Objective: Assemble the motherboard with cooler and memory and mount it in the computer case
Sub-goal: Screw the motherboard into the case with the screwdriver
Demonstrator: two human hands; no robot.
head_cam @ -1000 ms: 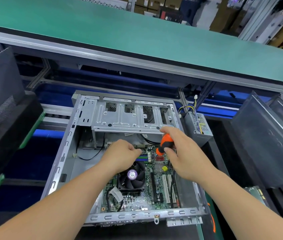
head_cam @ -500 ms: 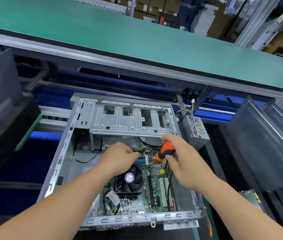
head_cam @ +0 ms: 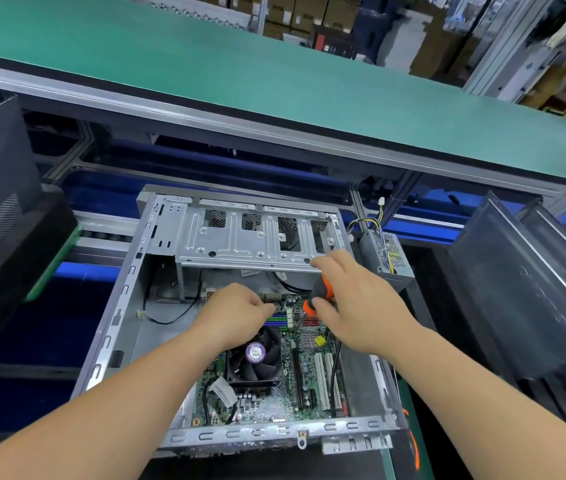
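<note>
An open grey computer case lies flat in front of me. Inside it sits the green motherboard with a black cooler fan and memory sticks. My right hand grips an orange and black screwdriver above the board's upper right part; its shaft is hidden. My left hand hovers over the board's top edge with fingers curled, fingertips pinched near the memory; what they pinch is too small to tell.
The drive cage spans the case's far end. A power supply with loose wires stands at the case's right. Dark side panels lean at right, a black case at left. A green conveyor runs behind.
Both hands have shifted slightly toward the board's top edge. The screwdriver stays in my right hand, now a little lower.
</note>
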